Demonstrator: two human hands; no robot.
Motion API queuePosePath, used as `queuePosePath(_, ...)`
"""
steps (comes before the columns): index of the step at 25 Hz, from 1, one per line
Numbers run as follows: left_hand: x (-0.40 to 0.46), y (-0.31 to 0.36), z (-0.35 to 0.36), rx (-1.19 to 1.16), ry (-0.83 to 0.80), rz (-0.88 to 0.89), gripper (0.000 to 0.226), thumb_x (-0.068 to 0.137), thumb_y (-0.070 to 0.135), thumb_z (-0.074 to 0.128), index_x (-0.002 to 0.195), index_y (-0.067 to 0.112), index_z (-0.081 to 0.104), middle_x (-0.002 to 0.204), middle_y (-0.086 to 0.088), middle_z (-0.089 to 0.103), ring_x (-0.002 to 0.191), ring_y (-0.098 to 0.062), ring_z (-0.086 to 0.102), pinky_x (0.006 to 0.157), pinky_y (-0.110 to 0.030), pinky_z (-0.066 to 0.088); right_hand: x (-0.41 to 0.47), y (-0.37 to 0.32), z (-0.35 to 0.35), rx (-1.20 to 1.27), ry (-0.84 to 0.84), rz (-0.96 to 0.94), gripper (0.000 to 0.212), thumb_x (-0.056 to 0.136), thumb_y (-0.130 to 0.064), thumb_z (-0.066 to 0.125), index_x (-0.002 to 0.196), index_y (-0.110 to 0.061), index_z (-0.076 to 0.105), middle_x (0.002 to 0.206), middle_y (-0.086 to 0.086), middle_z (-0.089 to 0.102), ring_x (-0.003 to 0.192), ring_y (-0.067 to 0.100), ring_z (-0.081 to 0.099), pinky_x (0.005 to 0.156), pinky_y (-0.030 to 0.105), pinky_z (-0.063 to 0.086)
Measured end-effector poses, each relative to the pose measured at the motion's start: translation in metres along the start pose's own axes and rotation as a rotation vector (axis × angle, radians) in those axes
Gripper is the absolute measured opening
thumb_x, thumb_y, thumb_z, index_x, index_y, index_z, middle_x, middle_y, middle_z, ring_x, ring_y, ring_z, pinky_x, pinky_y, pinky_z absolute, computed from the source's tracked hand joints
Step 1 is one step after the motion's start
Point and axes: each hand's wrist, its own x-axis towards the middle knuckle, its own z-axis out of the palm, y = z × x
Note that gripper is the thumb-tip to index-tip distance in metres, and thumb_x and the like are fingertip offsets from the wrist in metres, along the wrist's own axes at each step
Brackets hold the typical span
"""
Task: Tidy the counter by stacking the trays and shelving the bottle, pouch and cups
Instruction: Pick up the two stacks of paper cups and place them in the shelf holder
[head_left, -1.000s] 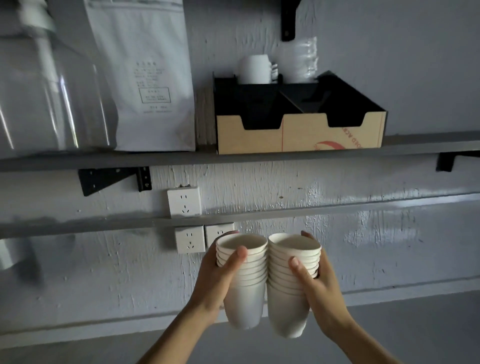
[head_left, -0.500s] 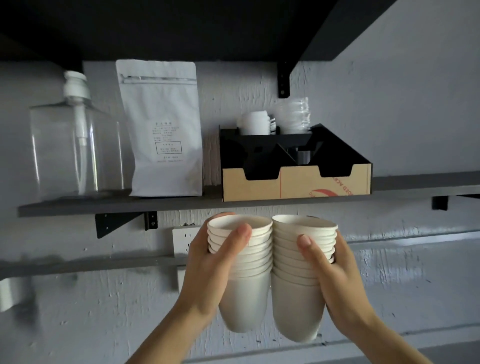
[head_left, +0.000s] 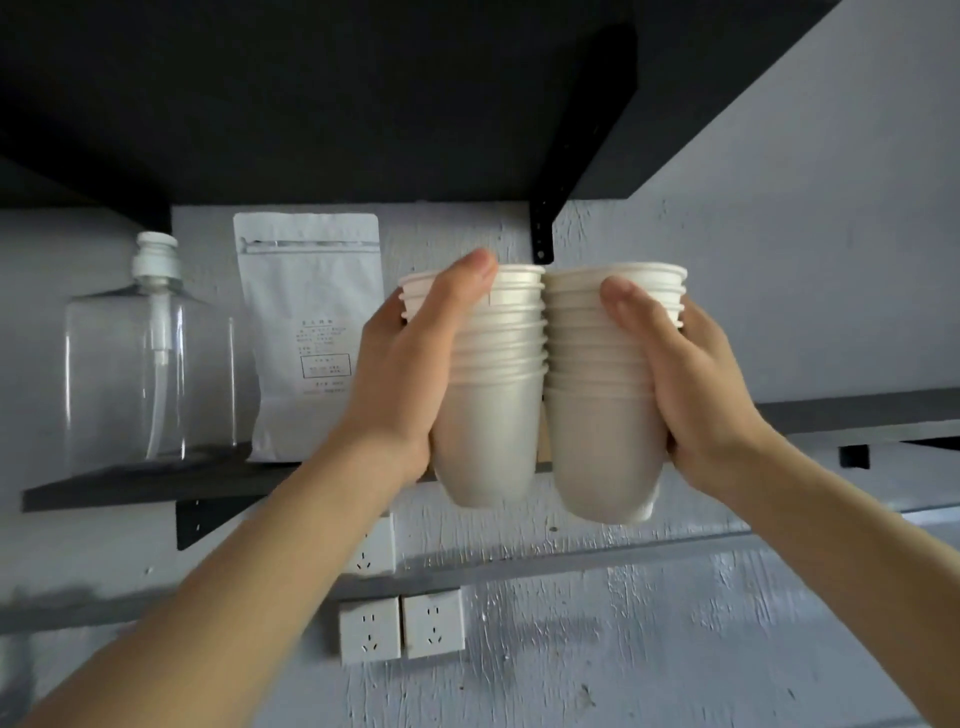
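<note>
My left hand grips a stack of several white paper cups, and my right hand grips a second stack of white paper cups right beside it. Both stacks are upright and raised in front of the dark wall shelf, their bottoms hanging just below its front edge. A clear pump bottle stands at the shelf's left end. A white pouch stands upright next to it. The cups and my hands hide the black tray box seen earlier on the shelf.
A dark upper shelf with a black bracket hangs closely above the cups. White wall sockets sit on the grey wall below. The lower shelf runs on to the right, with a bracket under it.
Both hands have lifted the two cup stacks from below the shelf up to shelf height, where they now cover the black tray box. The camera has tilted upward.
</note>
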Motion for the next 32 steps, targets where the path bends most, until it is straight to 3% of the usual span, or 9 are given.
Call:
queuePosePath(3, 0.032, 0.009, 0.005, 0.04, -0.015, 0.007, 0.067, 0.06, 0.071, 0.075, 0.109, 0.025, 0.073, 0.106, 0.0, 0.079, 0.102, -0.02, 0.074, 0.089, -0.047, 0.058, 0.028, -0.013, -0.001, -0.056, 0.016, -0.01, 0.053, 0.069, -0.055, 0.077, 0.105, -0.018, 0.068, 0.094, 0.002, 0.079, 0.085, 0.019, 0.077, 0.067, 0.038, 0.062)
queuePosePath(7, 0.066, 0.005, 0.013, 0.054, 0.071, 0.097, 0.084, 0.056, 0.076, 0.078, 0.126, 0.032, 0.061, 0.126, 0.004, 0.069, 0.116, -0.015, 0.066, 0.101, -0.045, 0.052, 0.058, -0.015, -0.002, -0.14, 0.072, -0.081, 0.067, 0.065, -0.064, 0.078, 0.12, -0.031, 0.057, 0.107, -0.005, 0.073, 0.094, 0.012, 0.073, 0.083, 0.044, 0.062)
queuePosePath(9, 0.08, -0.001, 0.013, 0.099, 0.12, 0.15, 0.082, 0.055, 0.078, 0.077, 0.123, 0.036, 0.059, 0.125, 0.008, 0.066, 0.116, -0.01, 0.062, 0.103, -0.04, 0.05, 0.071, -0.013, -0.005, -0.157, 0.104, -0.096, 0.071, 0.064, -0.066, 0.077, 0.125, -0.04, 0.05, 0.114, -0.006, 0.067, 0.098, 0.012, 0.071, 0.085, 0.045, 0.061)
queuePosePath(12, 0.095, -0.009, 0.012, 0.15, 0.174, 0.161, 0.08, 0.043, 0.085, 0.076, 0.103, 0.033, 0.061, 0.102, 0.012, 0.071, 0.096, -0.003, 0.067, 0.086, -0.028, 0.054, 0.086, -0.012, -0.011, -0.173, 0.164, -0.099, 0.062, 0.064, -0.066, 0.078, 0.116, -0.043, 0.052, 0.116, -0.005, 0.066, 0.103, 0.017, 0.068, 0.091, 0.048, 0.058)
queuePosePath(15, 0.098, -0.024, 0.012, 0.242, 0.193, 0.132, 0.076, 0.037, 0.086, 0.076, 0.088, 0.035, 0.054, 0.087, 0.014, 0.066, 0.08, -0.001, 0.063, 0.064, -0.02, 0.044, 0.092, -0.001, -0.016, -0.25, 0.209, -0.089, 0.062, 0.067, -0.062, 0.079, 0.115, -0.037, 0.047, 0.102, -0.007, 0.065, 0.088, 0.012, 0.068, 0.082, 0.042, 0.06)
queuePosePath(19, 0.1, -0.043, 0.008, 0.382, 0.166, 0.073, 0.09, 0.03, 0.087, 0.076, 0.092, 0.027, 0.052, 0.093, 0.009, 0.062, 0.083, -0.008, 0.06, 0.062, -0.026, 0.043, 0.095, 0.023, -0.018, -0.382, 0.206, -0.039, 0.063, 0.076, -0.054, 0.077, 0.116, -0.025, 0.038, 0.091, -0.007, 0.058, 0.075, 0.01, 0.062, 0.063, 0.03, 0.053)
queuePosePath(22, 0.102, -0.052, 0.005, 0.487, 0.123, 0.039, 0.082, 0.034, 0.084, 0.077, 0.087, 0.027, 0.05, 0.092, 0.009, 0.062, 0.078, -0.004, 0.058, 0.056, -0.023, 0.039, 0.098, 0.04, -0.019, -0.492, 0.178, -0.005, 0.057, 0.084, -0.049, 0.071, 0.112, -0.02, 0.03, 0.094, -0.006, 0.052, 0.072, 0.006, 0.054, 0.056, 0.023, 0.041)
queuePosePath(27, 0.105, -0.059, 0.002, 0.559, 0.119, 0.009, 0.09, 0.033, 0.086, 0.073, 0.092, 0.022, 0.053, 0.096, 0.006, 0.062, 0.08, -0.009, 0.056, 0.056, -0.024, 0.035, 0.098, 0.054, -0.018, -0.552, 0.153, 0.026, 0.057, 0.086, -0.046, 0.07, 0.119, -0.017, 0.033, 0.122, 0.01, 0.052, 0.099, 0.021, 0.056, 0.065, 0.025, 0.042)
queuePosePath(32, 0.111, -0.065, -0.003, 0.586, 0.096, 0.056, 0.078, 0.055, 0.076, 0.078, 0.104, 0.017, 0.06, 0.105, 0.003, 0.065, 0.094, -0.014, 0.06, 0.06, -0.022, 0.038, 0.103, 0.056, -0.019, -0.648, 0.134, 0.04, 0.073, 0.086, -0.036, 0.072, 0.144, -0.014, 0.035, 0.141, 0.01, 0.047, 0.12, 0.026, 0.053, 0.085, 0.029, 0.04)
